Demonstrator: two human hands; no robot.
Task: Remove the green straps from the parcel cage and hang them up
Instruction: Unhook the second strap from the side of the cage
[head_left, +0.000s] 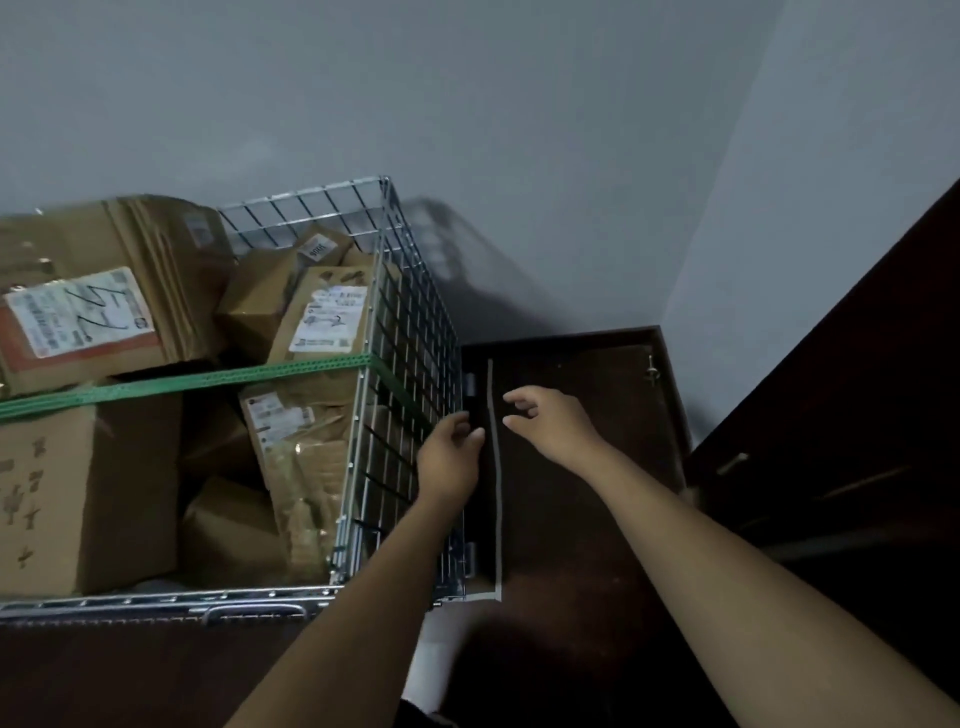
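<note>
The green strap lies taut across the open top of the wire parcel cage, running from the picture's left edge to the right rim. There it folds over and slants down the right wire wall as a darker band. Near the left edge it looks like 2 bands lying together, though blur makes that uncertain.

Under the strap the cage is packed with brown cardboard parcels. A box with a white label marked "57" sits at the far left, and a padded parcel with a printed label leans against the right wall just behind the strap. The wire mesh of that wall stands between the parcels and both hands.

Just beside the cage's right wall is a dark brown door panel with 2 grey hinges and a pale strip down its left edge. A dark cabinet stands further right, with grey walls behind.

The left hand is at the outside of the right wire wall, its fingers curled toward the mesh right by the strap's lower end. Whether it touches or pinches the strap I cannot tell. The right hand hovers over the door panel, fingers loosely spread and holding nothing, apart from the strap.
</note>
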